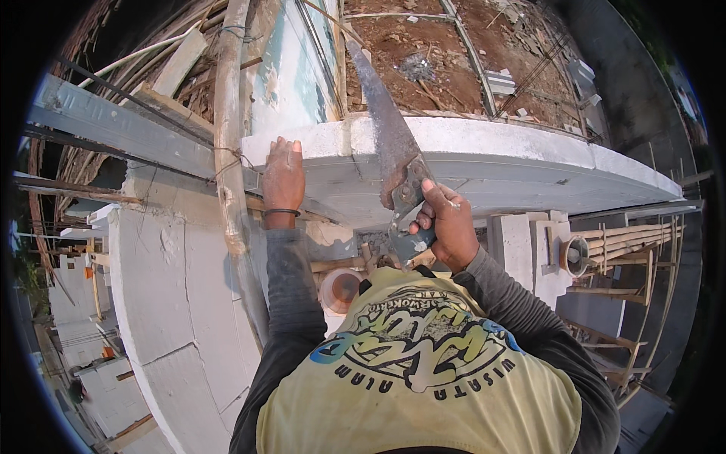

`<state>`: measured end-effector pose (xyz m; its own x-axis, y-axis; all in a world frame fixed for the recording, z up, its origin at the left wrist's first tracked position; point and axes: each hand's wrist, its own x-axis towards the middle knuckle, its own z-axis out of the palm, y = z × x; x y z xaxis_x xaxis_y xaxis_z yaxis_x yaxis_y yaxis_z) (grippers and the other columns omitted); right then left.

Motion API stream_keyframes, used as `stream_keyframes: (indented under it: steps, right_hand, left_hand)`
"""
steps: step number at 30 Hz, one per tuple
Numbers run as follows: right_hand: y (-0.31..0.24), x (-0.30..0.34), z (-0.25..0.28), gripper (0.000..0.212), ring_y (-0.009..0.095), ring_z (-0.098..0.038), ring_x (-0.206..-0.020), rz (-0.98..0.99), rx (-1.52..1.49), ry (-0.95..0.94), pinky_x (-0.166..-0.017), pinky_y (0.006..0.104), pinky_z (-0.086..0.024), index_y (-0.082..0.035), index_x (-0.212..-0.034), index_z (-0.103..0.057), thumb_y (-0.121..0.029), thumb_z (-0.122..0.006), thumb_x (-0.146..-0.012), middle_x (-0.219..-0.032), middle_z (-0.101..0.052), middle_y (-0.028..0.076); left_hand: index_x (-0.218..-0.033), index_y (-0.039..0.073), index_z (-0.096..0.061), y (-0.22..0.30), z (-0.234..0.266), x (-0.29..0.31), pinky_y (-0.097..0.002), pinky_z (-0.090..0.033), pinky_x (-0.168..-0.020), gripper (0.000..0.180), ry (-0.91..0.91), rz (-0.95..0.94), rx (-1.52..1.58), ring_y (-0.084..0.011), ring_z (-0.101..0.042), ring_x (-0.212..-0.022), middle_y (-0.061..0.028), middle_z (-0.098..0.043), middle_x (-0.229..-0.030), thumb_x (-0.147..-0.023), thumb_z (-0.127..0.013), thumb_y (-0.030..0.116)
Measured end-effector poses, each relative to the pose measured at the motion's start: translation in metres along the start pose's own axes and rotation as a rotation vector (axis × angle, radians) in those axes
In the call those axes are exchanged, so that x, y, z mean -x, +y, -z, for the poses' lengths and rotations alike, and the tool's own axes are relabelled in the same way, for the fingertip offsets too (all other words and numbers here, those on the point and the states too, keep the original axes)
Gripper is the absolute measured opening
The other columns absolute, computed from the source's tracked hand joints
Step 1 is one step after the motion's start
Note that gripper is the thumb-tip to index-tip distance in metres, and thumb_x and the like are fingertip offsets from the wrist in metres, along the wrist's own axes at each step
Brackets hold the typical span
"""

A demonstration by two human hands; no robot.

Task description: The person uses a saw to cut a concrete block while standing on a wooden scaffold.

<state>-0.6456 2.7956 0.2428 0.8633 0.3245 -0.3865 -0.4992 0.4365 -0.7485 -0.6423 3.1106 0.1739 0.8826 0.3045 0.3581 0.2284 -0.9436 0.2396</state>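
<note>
A handsaw (389,129) with a worn, stained blade is in my right hand (446,223), its fingers wrapped round the grip. The blade points away from me and crosses above the top edge of a white block wall (484,140). I cannot tell whether the teeth touch the block. Left of the saw, my left hand (283,178) lies on the near face of the same wall, its fingers reaching up to the top edge. It holds nothing, and a dark band circles the wrist.
A wooden pole (229,136) stands just left of my left hand, beside a grey metal beam (113,121). Below me are a bucket (340,290) and stacked white blocks (522,246). Another bucket (576,253) stands near bamboo scaffolding (635,242). Beyond the wall lies rubble-strewn soil (416,45).
</note>
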Motion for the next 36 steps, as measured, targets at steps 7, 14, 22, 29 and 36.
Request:
stream_keyframes:
  steps: [7, 14, 22, 29, 36]
  right_hand:
    - [0.013, -0.039, -0.011, 0.028, 0.009, -0.048, -0.051, 0.048, -0.172, -0.028, -0.047, 0.0287, -0.05, 0.004, -0.095, -0.06, -0.024, -0.059, -0.101, -0.063, -0.046, -0.001]
    - [0.008, -0.014, -0.021, 0.033, 0.009, -0.046, -0.053, 0.075, -0.012, -0.111, -0.049, 0.0296, -0.05, 0.008, -0.108, -0.061, -0.024, -0.062, -0.1, -0.064, -0.046, -0.001]
    - [0.018, -0.011, -0.018, 0.028, 0.009, -0.048, -0.049, 0.085, 0.147, -0.004, -0.045, 0.0272, -0.046, 0.007, -0.097, -0.062, -0.021, -0.059, -0.101, -0.061, -0.046, -0.001]
    - [0.009, -0.043, -0.013, 0.028, 0.008, -0.046, -0.052, 0.117, -0.009, -0.014, -0.048, 0.0287, -0.049, 0.004, -0.104, -0.062, -0.024, -0.062, -0.099, -0.065, -0.047, -0.002]
    - [-0.001, -0.016, -0.009, 0.027, 0.008, -0.047, -0.051, 0.086, 0.008, -0.041, -0.048, 0.0278, -0.048, 0.006, -0.1, -0.062, -0.021, -0.06, -0.1, -0.064, -0.046, -0.001]
  left_hand:
    - [-0.13, 0.005, -0.057, 0.008, 0.011, 0.0, -0.0431, -0.041, -0.111, 0.031, 0.01, -0.153, -0.142, -0.0364, -0.05, -0.133, -0.0222, -0.057, -0.136, -0.104, -0.044, 0.018]
    - [-0.127, 0.002, -0.059, 0.019, 0.038, 0.006, -0.0425, -0.042, -0.111, 0.033, 0.012, -0.045, 0.051, -0.0361, -0.051, -0.132, -0.0214, -0.059, -0.134, -0.104, -0.047, 0.021]
    - [-0.143, -0.009, -0.041, 0.051, 0.138, 0.016, -0.0435, -0.038, -0.111, 0.07, 0.762, 0.251, -0.21, -0.04, -0.048, -0.133, -0.0299, -0.047, -0.145, -0.094, -0.066, 0.034]
    - [-0.147, -0.017, -0.023, 0.023, 0.145, 0.008, -0.0415, -0.036, -0.113, 0.101, 0.28, 0.553, 0.1, -0.0414, -0.043, -0.138, -0.0333, -0.041, -0.147, -0.082, -0.078, 0.036]
    - [-0.147, -0.018, -0.024, 0.013, 0.143, 0.011, -0.0395, -0.038, -0.112, 0.105, 0.318, 0.533, 0.289, -0.0386, -0.045, -0.137, -0.0322, -0.044, -0.145, -0.08, -0.081, 0.039]
